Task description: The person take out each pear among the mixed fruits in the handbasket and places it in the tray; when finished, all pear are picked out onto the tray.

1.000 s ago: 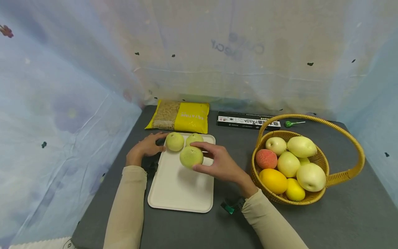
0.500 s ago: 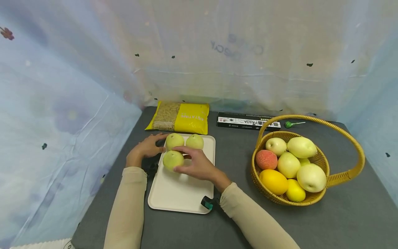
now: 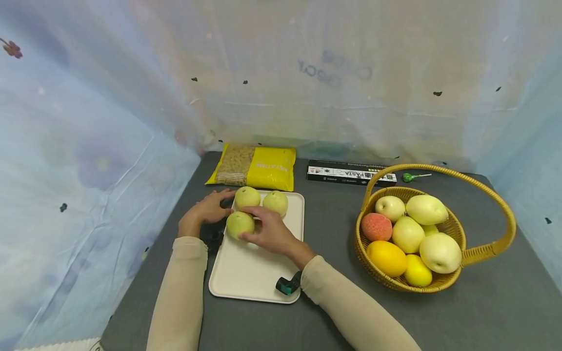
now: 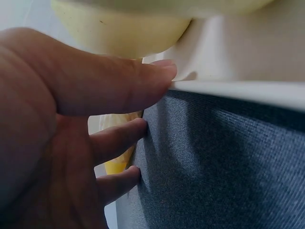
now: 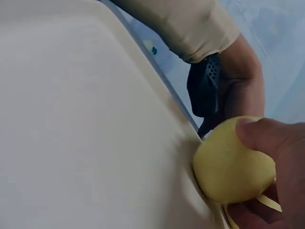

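Evidently, the right hand (image 3: 272, 231) has its fingers clamped round a round pale green fruit (image 3: 239, 224) at the left side of the tray (image 3: 252, 275), on the near side of the far-left fruit (image 3: 247, 198); whether the tray bears its weight, I cannot tell. The left hand (image 3: 210, 207) holds nothing round, its fingers apart and its thumb at the tray's left rim. The likeliest trouble is rolling: let go too early or off balance, this smooth ball could ride over the low rim onto the bench (image 3: 331, 214), or run right across the bare tray. Pushed too far, it may knock the far-left fruit into the far-right fruit (image 3: 275, 203). The left thumb, so close, might get pinched against the rim.
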`<state>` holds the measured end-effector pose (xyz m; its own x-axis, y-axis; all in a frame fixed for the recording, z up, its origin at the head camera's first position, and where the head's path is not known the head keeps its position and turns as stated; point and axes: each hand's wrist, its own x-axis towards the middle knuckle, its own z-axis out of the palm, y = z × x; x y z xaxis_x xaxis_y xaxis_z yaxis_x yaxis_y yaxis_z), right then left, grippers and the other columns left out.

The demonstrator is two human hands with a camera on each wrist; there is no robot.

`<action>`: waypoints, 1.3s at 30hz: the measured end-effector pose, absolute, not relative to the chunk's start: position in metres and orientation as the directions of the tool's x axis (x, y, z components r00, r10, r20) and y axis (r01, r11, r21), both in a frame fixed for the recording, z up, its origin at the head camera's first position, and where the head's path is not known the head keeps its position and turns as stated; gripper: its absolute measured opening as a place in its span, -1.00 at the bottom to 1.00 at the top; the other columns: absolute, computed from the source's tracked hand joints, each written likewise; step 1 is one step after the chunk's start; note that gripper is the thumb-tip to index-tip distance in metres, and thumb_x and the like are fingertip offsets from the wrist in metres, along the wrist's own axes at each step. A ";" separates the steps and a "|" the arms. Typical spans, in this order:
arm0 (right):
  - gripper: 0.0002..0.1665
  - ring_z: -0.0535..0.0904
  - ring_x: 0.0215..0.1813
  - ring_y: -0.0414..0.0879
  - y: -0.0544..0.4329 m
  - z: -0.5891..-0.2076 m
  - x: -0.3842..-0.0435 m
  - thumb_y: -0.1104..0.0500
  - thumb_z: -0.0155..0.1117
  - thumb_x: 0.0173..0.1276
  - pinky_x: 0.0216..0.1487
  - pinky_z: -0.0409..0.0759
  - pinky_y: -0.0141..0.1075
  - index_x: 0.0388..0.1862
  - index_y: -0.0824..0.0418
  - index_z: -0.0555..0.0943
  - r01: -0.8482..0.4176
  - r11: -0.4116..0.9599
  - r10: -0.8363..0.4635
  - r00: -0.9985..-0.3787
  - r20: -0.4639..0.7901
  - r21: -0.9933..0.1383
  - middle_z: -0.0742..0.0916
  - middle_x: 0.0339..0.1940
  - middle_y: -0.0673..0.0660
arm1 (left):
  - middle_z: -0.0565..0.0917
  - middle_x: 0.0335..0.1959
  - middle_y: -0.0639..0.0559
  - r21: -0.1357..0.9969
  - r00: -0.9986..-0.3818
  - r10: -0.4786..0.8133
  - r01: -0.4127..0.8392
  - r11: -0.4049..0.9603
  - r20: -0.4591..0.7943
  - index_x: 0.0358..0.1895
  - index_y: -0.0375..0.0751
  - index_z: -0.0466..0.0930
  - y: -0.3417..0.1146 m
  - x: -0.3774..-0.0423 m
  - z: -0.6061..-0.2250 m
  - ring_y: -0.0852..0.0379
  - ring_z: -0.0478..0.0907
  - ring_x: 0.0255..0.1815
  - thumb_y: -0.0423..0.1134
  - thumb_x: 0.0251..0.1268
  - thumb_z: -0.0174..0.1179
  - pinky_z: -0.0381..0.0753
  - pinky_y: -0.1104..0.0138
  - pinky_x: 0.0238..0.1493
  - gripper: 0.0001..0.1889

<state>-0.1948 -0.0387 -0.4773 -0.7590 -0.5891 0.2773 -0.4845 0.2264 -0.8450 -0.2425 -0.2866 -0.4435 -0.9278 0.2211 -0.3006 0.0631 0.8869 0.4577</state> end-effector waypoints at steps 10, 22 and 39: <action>-0.17 0.60 0.52 0.00 -0.039 -0.464 -0.190 0.07 0.64 0.40 0.55 0.58 -0.07 0.58 0.19 0.54 -0.586 0.394 -0.582 -0.755 0.301 -0.709 0.68 0.49 0.09 | 0.05 0.83 -0.25 0.450 -0.924 0.222 0.063 0.891 -0.310 0.79 0.03 0.21 -0.287 -0.243 -0.444 -0.56 -0.16 0.80 -0.09 0.67 0.20 -0.17 -0.76 0.46 -0.27; -0.08 0.65 0.48 -0.07 0.074 -0.412 -0.152 -0.08 0.70 0.32 0.49 0.66 -0.10 0.62 -0.05 0.55 -0.621 0.320 -0.685 -0.673 0.278 -0.715 0.65 0.55 -0.06 | 0.04 0.83 -0.26 0.443 -0.921 0.203 0.037 0.896 -0.334 0.79 0.02 0.19 -0.286 -0.245 -0.445 -0.53 -0.20 0.81 -0.12 0.67 0.19 -0.18 -0.72 0.52 -0.27; -0.09 0.71 0.39 -0.22 0.269 -0.368 -0.090 0.15 0.77 0.23 0.29 0.60 -0.59 0.55 -0.13 0.62 -0.444 0.643 -0.384 -0.892 0.238 -0.624 0.74 0.46 0.01 | 0.03 0.84 -0.26 0.451 -0.922 0.200 0.032 0.892 -0.331 0.79 0.02 0.19 -0.285 -0.244 -0.446 -0.54 -0.20 0.81 -0.13 0.67 0.18 -0.22 -0.74 0.49 -0.27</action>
